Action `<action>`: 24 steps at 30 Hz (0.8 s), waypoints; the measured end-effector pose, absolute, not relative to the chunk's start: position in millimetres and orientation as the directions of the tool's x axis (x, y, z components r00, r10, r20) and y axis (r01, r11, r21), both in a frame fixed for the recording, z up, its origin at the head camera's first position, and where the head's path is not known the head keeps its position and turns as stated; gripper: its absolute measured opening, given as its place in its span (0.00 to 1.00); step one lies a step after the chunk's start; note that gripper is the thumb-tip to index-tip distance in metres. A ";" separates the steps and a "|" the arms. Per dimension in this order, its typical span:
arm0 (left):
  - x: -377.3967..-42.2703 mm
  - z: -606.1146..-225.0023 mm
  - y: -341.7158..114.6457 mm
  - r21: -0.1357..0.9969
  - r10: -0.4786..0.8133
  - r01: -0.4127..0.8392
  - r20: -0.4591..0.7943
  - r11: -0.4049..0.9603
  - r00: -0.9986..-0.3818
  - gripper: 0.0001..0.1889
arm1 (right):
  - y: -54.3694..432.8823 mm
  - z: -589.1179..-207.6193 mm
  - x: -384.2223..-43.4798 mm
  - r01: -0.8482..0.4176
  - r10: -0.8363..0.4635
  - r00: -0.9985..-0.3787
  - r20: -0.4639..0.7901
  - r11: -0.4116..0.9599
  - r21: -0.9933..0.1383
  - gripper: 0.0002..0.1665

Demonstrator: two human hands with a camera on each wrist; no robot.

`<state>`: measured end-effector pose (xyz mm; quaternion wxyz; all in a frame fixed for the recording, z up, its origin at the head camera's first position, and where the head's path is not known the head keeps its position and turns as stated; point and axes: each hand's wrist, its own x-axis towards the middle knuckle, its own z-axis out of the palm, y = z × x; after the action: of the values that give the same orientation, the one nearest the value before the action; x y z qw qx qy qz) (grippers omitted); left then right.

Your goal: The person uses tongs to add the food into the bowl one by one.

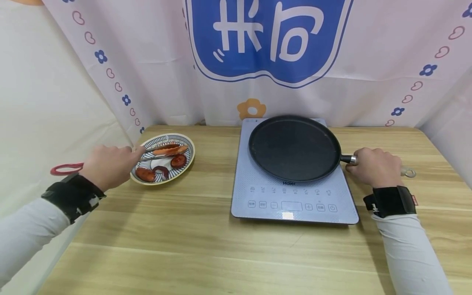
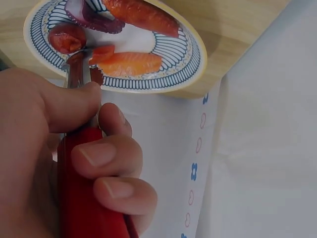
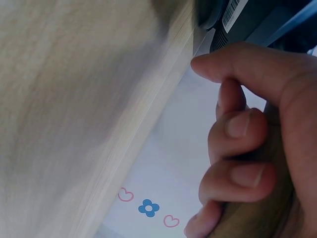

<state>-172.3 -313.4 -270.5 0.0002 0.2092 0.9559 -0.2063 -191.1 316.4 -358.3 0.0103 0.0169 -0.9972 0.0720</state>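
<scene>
My left hand (image 1: 112, 166) grips red-handled tongs (image 2: 86, 183), fingers and thumb wrapped round the handle. The tongs' two metal arms reach over a patterned plate (image 1: 192, 153) at the table's left, with the tips close to a round dark-red piece (image 1: 178, 161) and an orange piece (image 1: 162, 152). A purple curled tentacle piece (image 2: 94, 20) and a reddish sausage-like piece (image 1: 145, 175) also lie on the plate. My right hand (image 1: 380, 167) holds the handle (image 1: 349, 159) of a flat black pan (image 1: 295, 149), its fingers curled round it in the right wrist view.
Under the pan is a pale induction cooktop (image 1: 271, 213) with touch controls along its front. The wooden table (image 1: 184, 246) spreads around it and the plate. A printed curtain (image 1: 162, 82) hangs at the back, with pale fabric at both sides.
</scene>
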 end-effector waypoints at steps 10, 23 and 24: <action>-172.4 -279.9 -307.7 -0.387 0.373 0.377 -0.089 0.841 -0.923 0.14 | 316.7 -357.5 -190.7 -0.033 -0.031 -0.999 0.011 0.989 -0.143 0.17; -180.7 -275.8 -313.7 -0.366 0.338 0.353 -0.107 0.861 -0.935 0.19 | 315.7 -358.0 -191.5 -0.022 -0.020 -1.000 0.015 0.991 -0.135 0.18; -181.0 -274.9 -314.0 -0.364 0.329 0.348 -0.114 0.864 -0.937 0.20 | 315.8 -358.0 -191.6 -0.023 -0.020 -1.000 0.017 0.991 -0.133 0.18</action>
<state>-181.0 -314.0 -274.9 0.0241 0.1752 0.9652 -0.1928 -191.6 315.8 -358.0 0.0080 0.0108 -0.9977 0.0667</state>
